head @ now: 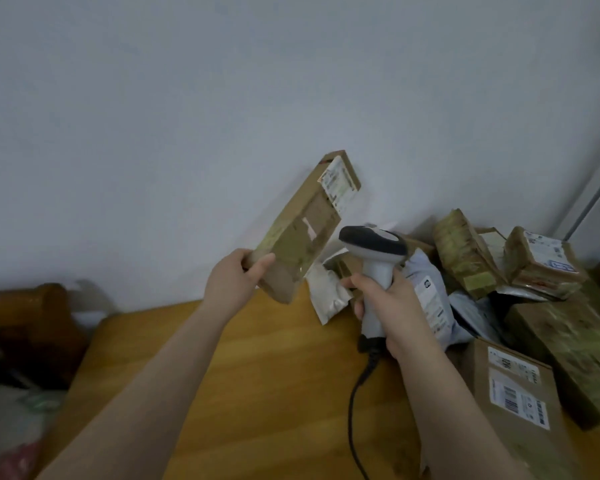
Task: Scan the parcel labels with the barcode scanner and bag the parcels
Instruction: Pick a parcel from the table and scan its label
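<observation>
Above table (257, 375): L hand (234, 282) fingers clamp parcel (302, 230) end; R hand (394, 306) grips scanner (374, 245).

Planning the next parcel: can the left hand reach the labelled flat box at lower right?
Probably not yet: the left hand grips the long box, and the right forearm lies between.

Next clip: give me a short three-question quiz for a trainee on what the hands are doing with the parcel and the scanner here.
1. True or false: the left hand grips the long cardboard parcel by its lower end.
2. What holds the barcode scanner? A the right hand; B the left hand; C neither hand.
3. Fill in: the parcel's white label sits at its ___ end.
Key: 1 true; 2 A; 3 upper.
</observation>
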